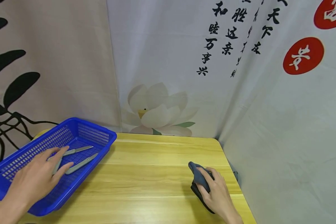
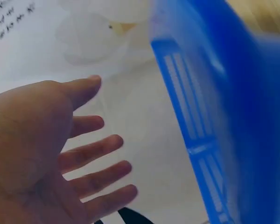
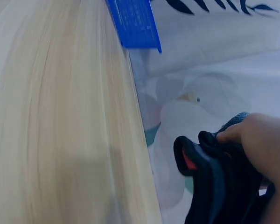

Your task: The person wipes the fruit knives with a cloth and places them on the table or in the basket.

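A blue plastic basket (image 1: 81,127) with perforated sides stands at the left of the table. Inside lie knives with grey-green handles, one (image 1: 82,163) nearer the front and another (image 1: 78,150) behind it, partly covered by fingers. Over the basket hovers my left hand (image 1: 40,174), fingers spread; in the left wrist view the palm is bare beside the basket's wall (image 2: 200,144). At the right of the table, my right hand (image 1: 219,193) grips a dark blue-grey and black folded cloth (image 1: 199,177). In the right wrist view, the cloth (image 3: 214,182) shows a red patch inside a fold.
The wooden table (image 1: 145,174) has light yellow grain, and its far edge meets a white curtain (image 1: 168,62) printed with a lotus and dark characters. More white fabric (image 1: 291,130) hangs along the right side. Dark printed leaves (image 1: 21,87) mark the left curtain.
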The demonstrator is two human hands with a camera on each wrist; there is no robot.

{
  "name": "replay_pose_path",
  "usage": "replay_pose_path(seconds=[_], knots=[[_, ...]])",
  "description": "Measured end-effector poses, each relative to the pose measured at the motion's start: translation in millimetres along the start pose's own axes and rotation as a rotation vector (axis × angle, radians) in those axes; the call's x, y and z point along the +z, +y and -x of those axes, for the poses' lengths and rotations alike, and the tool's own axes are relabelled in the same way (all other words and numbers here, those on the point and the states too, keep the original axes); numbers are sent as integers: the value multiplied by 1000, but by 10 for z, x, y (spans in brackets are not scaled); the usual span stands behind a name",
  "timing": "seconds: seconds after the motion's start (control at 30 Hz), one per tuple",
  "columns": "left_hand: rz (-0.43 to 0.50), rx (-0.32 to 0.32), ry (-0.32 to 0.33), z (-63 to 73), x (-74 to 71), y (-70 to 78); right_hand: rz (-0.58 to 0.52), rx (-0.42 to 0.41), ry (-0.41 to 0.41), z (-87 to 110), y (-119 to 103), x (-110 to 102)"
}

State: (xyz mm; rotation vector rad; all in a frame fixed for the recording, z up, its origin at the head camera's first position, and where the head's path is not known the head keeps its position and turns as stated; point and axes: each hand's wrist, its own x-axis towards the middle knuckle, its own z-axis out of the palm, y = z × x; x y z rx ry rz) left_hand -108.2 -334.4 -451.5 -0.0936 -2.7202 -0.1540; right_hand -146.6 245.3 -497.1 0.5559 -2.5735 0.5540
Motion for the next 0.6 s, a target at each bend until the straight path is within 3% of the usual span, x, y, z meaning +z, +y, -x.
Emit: replay_pose_path(seconds=[0.17, 0.37, 0.47, 0.6], knots=[[83, 125, 147, -39, -47, 313, 13, 83, -74, 69, 194, -25], [214, 273, 290, -103, 0, 747, -138, 281, -321, 73, 349, -47], [262, 335, 312, -104, 94, 967, -218, 352, -408, 62, 371, -43], [294, 392, 277, -61, 283, 1223, -244, 355, -435, 38, 305, -15]])
